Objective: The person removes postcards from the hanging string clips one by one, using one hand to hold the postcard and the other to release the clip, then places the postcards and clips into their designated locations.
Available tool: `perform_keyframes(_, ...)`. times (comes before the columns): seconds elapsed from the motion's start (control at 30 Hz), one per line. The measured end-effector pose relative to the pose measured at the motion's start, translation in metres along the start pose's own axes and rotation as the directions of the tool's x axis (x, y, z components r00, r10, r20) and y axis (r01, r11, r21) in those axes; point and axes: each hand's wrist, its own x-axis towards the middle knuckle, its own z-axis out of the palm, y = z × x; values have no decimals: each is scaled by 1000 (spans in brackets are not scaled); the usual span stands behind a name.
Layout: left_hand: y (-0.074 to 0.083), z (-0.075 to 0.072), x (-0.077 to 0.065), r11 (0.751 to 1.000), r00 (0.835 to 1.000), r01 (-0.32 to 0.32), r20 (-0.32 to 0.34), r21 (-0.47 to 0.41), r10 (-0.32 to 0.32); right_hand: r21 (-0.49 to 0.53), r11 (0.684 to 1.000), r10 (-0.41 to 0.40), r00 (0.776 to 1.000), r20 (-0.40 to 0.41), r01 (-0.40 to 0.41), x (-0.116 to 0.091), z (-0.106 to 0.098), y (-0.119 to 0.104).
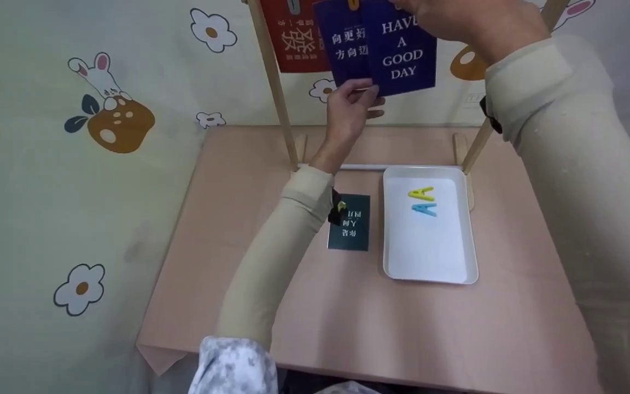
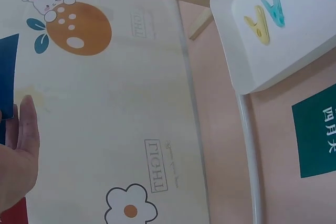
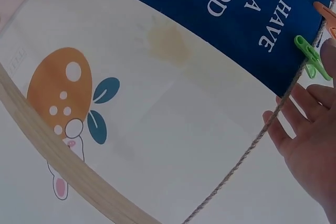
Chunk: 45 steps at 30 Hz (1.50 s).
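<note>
A blue card (image 1: 409,57) reading "HAVE A GOOD DAY" hangs at the top of the head view, overlapping another blue card (image 1: 342,44). At its lower left corner, my left hand (image 1: 350,109) pinches the card between thumb and fingers. My right hand (image 3: 310,135) is up by the twisted rope (image 3: 231,174), its fingers loosely extended behind it. Beside the thumb, a green clothespin (image 3: 310,56) clips the card's top edge to the rope, its legs spread. An orange clothespin (image 3: 324,14) sits farther along.
A red card (image 1: 298,41) hangs left of the blue ones, between wooden posts (image 1: 274,82). On the pink tablecloth (image 1: 227,230) lie a dark green card (image 1: 350,238) and a white tray (image 1: 430,257) holding yellow (image 1: 421,193) and blue (image 1: 425,209) clothespins.
</note>
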Motion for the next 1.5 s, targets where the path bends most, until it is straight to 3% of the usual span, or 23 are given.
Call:
perform_keyframes(0.17,-2,0,-2,996,1000,-13,14,-83,14,-86,994,-72,996,-46,68,3,2,-4)
perform_keyframes(0.33,1,-2,-5,992,1000,-9,7,-129,10,-137,990,-32,996,-86,20,2,0,-5)
perform_keyframes(0.6,17,-2,-17,995,999,34,-22,-90,-36,-11,995,103,993,-62,-104,-3,-1,1)
perform_keyframes(0.83,18,-2,-19,993,999,40,-30,-115,-43,110,980,174,983,-59,-167,-3,-4,3)
perform_keyframes(1.0,19,1,-19,993,998,51,-27,-105,-54,100,983,166,982,-93,-157,-4,-9,5)
perform_keyframes(1.13,16,2,-18,993,998,49,-22,-107,-52,32,992,121,987,-104,-119,-1,-11,10)
perform_keyframes(1.5,23,-6,-33,993,995,101,-7,-59,-101,-52,998,40,991,-125,-46,-3,-14,15)
